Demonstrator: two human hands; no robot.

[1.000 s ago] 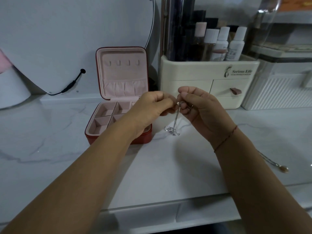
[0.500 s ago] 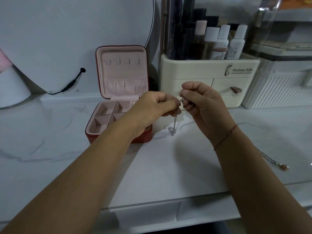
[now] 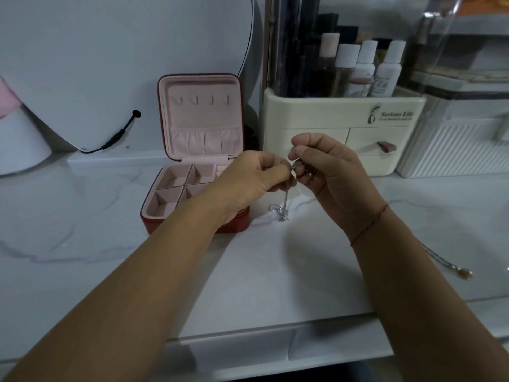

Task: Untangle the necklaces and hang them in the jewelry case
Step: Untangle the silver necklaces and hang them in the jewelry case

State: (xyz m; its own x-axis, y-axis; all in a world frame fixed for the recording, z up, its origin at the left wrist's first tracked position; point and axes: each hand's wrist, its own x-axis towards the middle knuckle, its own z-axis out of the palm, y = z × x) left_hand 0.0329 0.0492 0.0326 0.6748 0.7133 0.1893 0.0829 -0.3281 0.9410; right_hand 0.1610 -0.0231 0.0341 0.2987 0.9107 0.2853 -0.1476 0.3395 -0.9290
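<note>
A thin silver necklace (image 3: 286,198) hangs between my two hands, its pendant touching the marble top. My left hand (image 3: 253,180) pinches the chain's upper end with curled fingers. My right hand (image 3: 327,169) pinches the same end from the other side, a small clasp showing between its fingers. The red jewelry case (image 3: 168,216) stands open just left of my left hand, its pink lid upright with several hooks and nothing on them. A second necklace (image 3: 451,267) with an amber pendant lies on the top to the right of my right forearm.
A cream cosmetics organiser (image 3: 341,117) with bottles and small drawers stands behind my hands. A white ribbed box (image 3: 454,150) sits at the right. A round mirror (image 3: 124,51) with a black cable leans at the back left. The marble top's front edge (image 3: 275,329) runs below my forearms.
Both hands rose a little and my right hand moved slightly apart from the left, drawing the chain's top end; the pendant stays on the marble top.
</note>
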